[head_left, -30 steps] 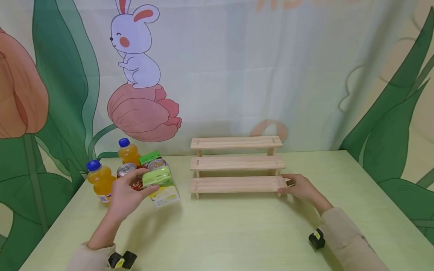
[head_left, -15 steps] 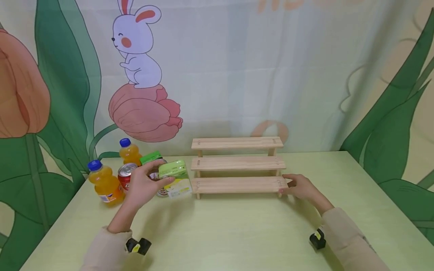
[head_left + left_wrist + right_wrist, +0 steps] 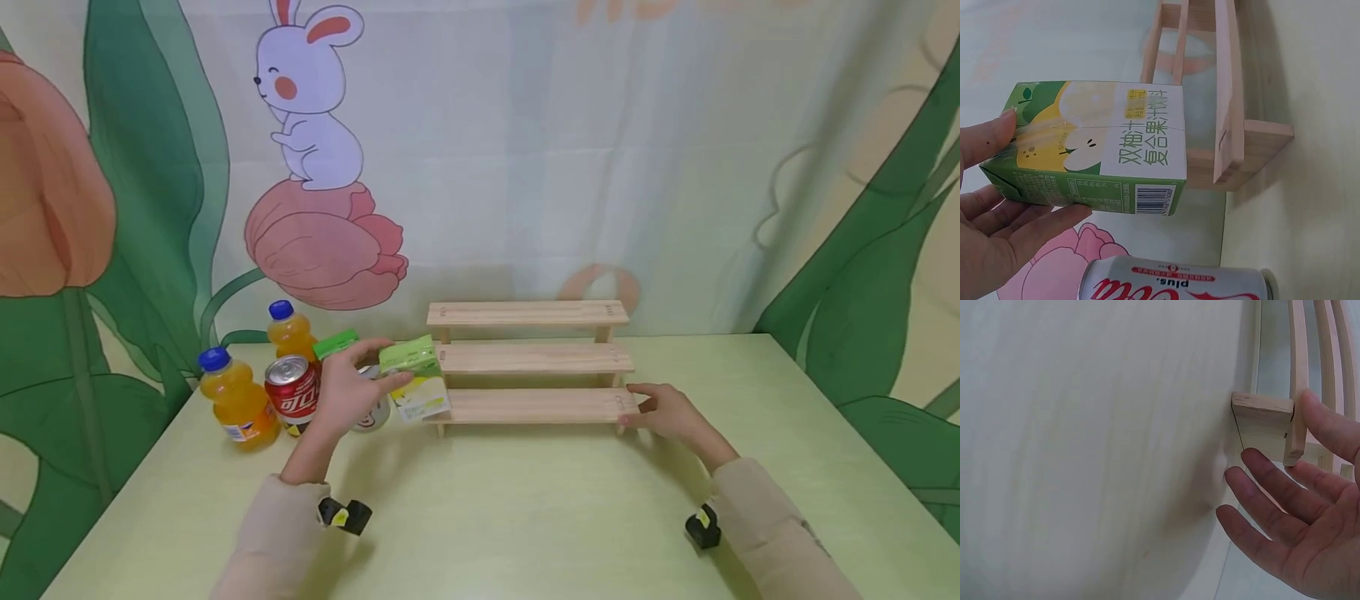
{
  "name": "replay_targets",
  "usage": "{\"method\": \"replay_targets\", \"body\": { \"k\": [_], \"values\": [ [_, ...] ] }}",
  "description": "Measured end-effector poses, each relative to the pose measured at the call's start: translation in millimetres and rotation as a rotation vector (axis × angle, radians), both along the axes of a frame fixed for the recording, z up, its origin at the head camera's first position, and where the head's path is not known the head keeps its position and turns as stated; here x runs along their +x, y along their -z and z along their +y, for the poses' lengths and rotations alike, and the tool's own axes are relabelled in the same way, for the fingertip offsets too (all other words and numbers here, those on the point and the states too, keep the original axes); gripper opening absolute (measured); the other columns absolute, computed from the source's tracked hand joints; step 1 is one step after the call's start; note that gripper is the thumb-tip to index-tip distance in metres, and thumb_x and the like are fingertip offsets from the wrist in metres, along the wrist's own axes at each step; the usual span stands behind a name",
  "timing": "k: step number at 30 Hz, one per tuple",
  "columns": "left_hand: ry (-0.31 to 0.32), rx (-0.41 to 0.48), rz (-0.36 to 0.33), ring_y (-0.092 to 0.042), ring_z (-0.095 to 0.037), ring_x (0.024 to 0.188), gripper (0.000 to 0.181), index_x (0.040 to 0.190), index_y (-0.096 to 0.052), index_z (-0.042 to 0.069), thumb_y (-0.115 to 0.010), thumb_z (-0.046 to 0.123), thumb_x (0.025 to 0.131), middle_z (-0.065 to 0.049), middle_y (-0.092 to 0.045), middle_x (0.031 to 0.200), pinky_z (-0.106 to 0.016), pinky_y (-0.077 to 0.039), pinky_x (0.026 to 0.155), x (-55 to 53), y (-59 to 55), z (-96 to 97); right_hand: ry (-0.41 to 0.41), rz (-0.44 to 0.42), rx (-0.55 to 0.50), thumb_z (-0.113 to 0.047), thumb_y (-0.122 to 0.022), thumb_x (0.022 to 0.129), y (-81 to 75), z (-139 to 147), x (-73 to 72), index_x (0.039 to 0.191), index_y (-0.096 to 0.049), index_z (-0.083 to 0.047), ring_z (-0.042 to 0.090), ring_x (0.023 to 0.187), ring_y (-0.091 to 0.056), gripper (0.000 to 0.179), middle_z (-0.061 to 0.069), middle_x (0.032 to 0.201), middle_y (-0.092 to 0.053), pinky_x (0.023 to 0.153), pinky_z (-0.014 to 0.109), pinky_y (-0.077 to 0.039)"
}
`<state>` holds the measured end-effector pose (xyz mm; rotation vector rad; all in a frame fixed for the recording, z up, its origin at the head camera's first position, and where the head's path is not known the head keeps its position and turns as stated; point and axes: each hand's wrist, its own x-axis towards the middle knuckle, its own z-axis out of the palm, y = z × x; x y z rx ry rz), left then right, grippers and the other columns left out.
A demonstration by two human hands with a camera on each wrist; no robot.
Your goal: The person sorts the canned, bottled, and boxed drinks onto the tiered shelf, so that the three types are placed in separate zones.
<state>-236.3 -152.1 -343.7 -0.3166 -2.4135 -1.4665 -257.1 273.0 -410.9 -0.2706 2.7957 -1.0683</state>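
Observation:
My left hand (image 3: 351,392) grips a green and white juice carton (image 3: 415,387) between thumb and fingers, holding it tilted at the left end of the lowest step of a three-tier wooden display rack (image 3: 525,406). In the left wrist view the carton (image 3: 1104,137) shows pomelo pictures and a barcode; the rack's end is just beyond it. At the opposite end, my right hand (image 3: 663,412) pinches the lowest board's corner with thumb and index finger. The right wrist view has the thumb on that board (image 3: 1298,375), while the other fingers spread loosely.
Left of the rack stand two orange drink bottles (image 3: 238,404) with blue caps, a red cola can (image 3: 293,390), a silver cola can (image 3: 1172,281) and another green-topped carton (image 3: 336,342), partly behind my left hand. A printed curtain (image 3: 487,167) hangs behind the table (image 3: 510,517).
My left hand has carried the juice carton rightward and slightly up, from beside the cans to the rack's left end. My right hand has stayed at the rack's right corner.

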Motion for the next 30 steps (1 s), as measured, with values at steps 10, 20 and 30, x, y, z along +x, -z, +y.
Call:
{"method": "replay_targets", "body": {
  "k": [10,20,30],
  "values": [
    [-0.001,0.036,-0.008,-0.055,-0.026,0.096,0.043,0.110,-0.062,0.003,-0.078,0.012,0.071,-0.012,-0.063,0.101,-0.045,-0.039,0.091,-13.0,-0.8,14.8,0.006,0.002,0.009,-0.018,-0.070,0.080,2.1,2,-0.6,0.128,-0.040,0.013,0.033,0.087,-0.060,0.065,0.027,0.100,-0.060,0.070,0.042,-0.050],
    [0.021,0.043,-0.011,-0.055,-0.022,0.095,0.044,0.112,-0.061,0.004,-0.077,0.013,0.072,-0.010,-0.063,0.104,-0.035,-0.048,0.076,-19.2,-4.0,29.1,0.008,0.006,0.025,-0.017,-0.070,0.080,-1.3,-1,1.2,0.128,-0.040,0.014,0.031,0.084,-0.060,0.065,0.026,0.095,-0.062,0.070,0.042,-0.049],
    [0.028,0.062,-0.013,-0.056,-0.023,0.097,0.048,0.115,-0.059,0.002,-0.077,0.013,0.072,-0.011,-0.062,0.105,-0.034,-0.049,0.075,-26.2,-13.0,46.3,0.014,0.003,0.039,-0.019,-0.070,0.080,0.1,1,0.3,0.128,-0.040,0.013,0.031,0.085,-0.060,0.065,0.026,0.098,-0.061,0.069,0.042,-0.049]
  ]
}}
